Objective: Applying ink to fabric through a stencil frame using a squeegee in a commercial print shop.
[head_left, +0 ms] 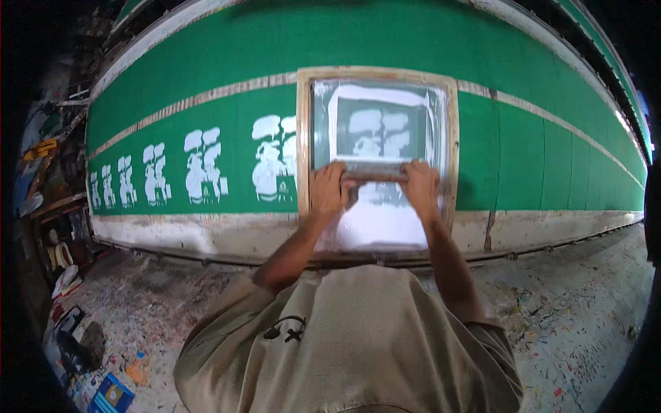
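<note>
A screen-printing frame (452, 124) with wooden edges lies flat on green fabric (206, 55). White ink (375, 220) is spread thickly over the near half of its mesh, and a white figure pattern shows through the far half. Across the mesh lies a long squeegee (375, 175). My left hand (329, 189) is closed around its left end, and the fingers of my right hand (421, 186) grip the right end. Left of the frame, a row of white printed figures (204, 165) runs along the fabric.
The long printing table has a pale, ink-stained near border (165, 230) with a rail along it. Paint-specked floor (551, 296) spreads in front. At the lower left lie a blue packet (110, 394) and a dark bag (74, 351); cluttered shelves (58, 206) stand at the far left.
</note>
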Tool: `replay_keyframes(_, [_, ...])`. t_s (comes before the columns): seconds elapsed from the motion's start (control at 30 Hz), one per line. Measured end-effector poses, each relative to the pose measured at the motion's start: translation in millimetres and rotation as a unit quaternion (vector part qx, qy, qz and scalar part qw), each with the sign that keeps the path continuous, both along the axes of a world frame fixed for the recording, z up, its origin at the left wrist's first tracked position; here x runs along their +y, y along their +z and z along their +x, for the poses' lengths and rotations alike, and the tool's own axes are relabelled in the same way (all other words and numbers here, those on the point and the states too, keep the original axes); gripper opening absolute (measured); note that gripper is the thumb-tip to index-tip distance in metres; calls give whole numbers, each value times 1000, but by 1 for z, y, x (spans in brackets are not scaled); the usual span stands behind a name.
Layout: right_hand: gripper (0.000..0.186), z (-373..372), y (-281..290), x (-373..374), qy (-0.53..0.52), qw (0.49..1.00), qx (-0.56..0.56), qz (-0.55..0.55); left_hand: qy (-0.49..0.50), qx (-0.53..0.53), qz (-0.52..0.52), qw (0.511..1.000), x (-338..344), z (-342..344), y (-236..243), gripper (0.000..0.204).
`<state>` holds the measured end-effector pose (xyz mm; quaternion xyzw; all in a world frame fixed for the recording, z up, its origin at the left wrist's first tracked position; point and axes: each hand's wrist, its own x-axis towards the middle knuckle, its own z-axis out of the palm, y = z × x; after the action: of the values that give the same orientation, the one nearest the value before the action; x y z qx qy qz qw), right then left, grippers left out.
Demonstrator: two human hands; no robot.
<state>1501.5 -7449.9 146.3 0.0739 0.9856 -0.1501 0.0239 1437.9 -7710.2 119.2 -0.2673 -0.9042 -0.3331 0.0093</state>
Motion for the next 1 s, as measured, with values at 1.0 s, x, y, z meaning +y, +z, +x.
replay_keyframes(1.0, [26, -67, -26, 65, -31, 989, 138, 32, 280, -282, 172, 901, -52, 19, 3, 41])
